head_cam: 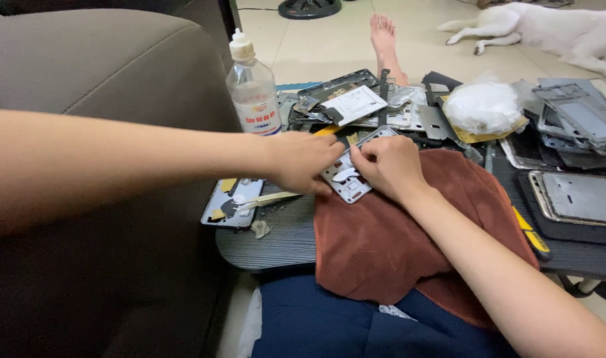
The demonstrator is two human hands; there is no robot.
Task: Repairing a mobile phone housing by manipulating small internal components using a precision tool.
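Both hands (303, 162) (389, 166) pinching phone frame (351, 174), brown towel (382, 238)

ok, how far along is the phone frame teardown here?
Done, by the look of it: stripped frames and loose parts heaped at the back of the table. In hand: left hand and right hand both work on one phone frame on the brown cloth. Left: another back panel with yellow bits stuck on, beside the bottle.

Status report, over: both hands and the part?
Left hand, right hand both pinching silver phone frame on brown cloth. Clear plastic bottle stands close behind.
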